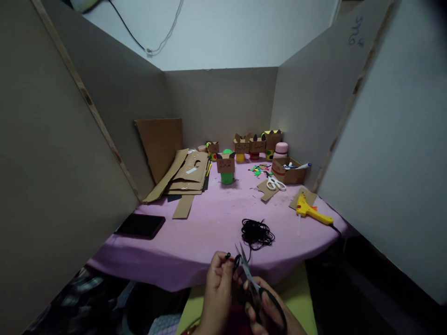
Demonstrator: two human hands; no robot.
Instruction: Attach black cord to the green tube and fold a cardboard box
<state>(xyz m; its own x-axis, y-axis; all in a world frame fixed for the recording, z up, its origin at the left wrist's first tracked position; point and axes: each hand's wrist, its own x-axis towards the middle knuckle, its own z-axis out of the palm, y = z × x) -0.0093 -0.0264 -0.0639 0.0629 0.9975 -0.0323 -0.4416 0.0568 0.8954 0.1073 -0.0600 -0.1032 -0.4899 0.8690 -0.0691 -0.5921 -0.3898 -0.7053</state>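
My left hand (220, 281) is closed in a pinch on black cord (236, 263), a short loop of which shows past the fingertips. Black-handled scissors (248, 270) are in my right hand (267, 307), with the fingers in the handle loops. Their blades stand slightly apart and point up and away, right beside the cord; whether they touch it I cannot tell. A strand runs from there to a loose bundle of black cord (257, 233) on the pink-covered table (209, 232).
A phone (141, 226) and stacked cardboard (190, 172) are at left. A cardboard cat-faced figure (226, 165) on a green cup stands centre, with similar figures behind. At right are white scissors (275, 183), a yellow glue gun (312, 211) and a cardboard box (289, 173) of pens. Panels enclose the table.
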